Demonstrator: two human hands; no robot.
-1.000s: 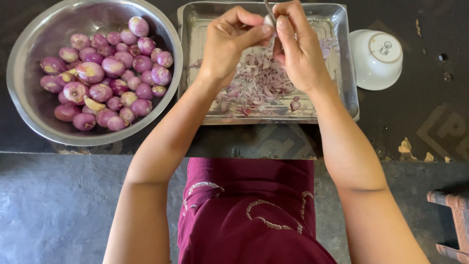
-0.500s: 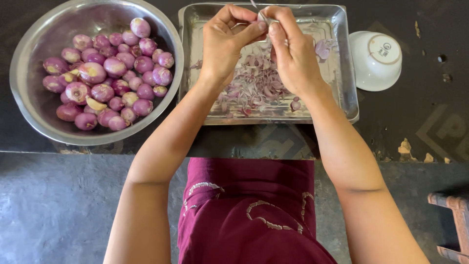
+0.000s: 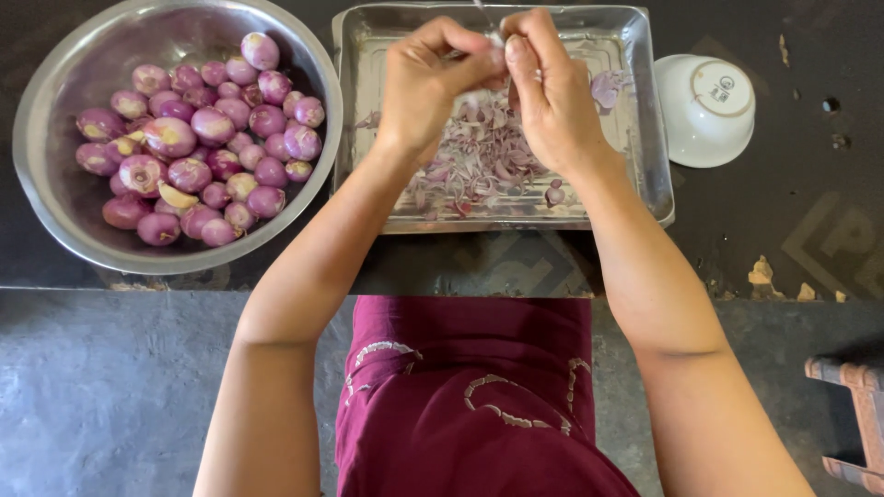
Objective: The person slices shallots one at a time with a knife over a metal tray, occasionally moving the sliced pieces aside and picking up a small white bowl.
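Dark stone countertop (image 3: 792, 212) runs across the upper part of the view, worn and chipped along its front edge, with grey concrete floor (image 3: 110, 396) below it and the corner of a wooden stool (image 3: 852, 423) at the far right.

On the left sits a round steel bowl (image 3: 55, 193), holding a heap of peeled shallots (image 3: 198, 138), purple and glossy, a few with pale yellowish patches. Just beside it to the right lies a rectangular steel tray (image 3: 354, 110), with a loose pile of thin shallot slices (image 3: 479, 161) across its middle.

Above the far part of the tray the two hands meet. The left hand (image 3: 428, 87) has its fingers curled, thumb and forefinger pinching a small pale piece of shallot (image 3: 495, 39), mostly hidden and blurred. The right hand (image 3: 552, 92) is closed around the handle of a thin knife (image 3: 481, 13), only a sliver of its blade showing above the fingertips, thumb braced against the piece.

Slicing looks to be the step in hand, with the piece nearly used up. The next cut calls for care, I judge, since the blade works close to the thumb.

Right of the tray, well apart from the hands, a white bowl (image 3: 704, 110) rests upside down on the counter.
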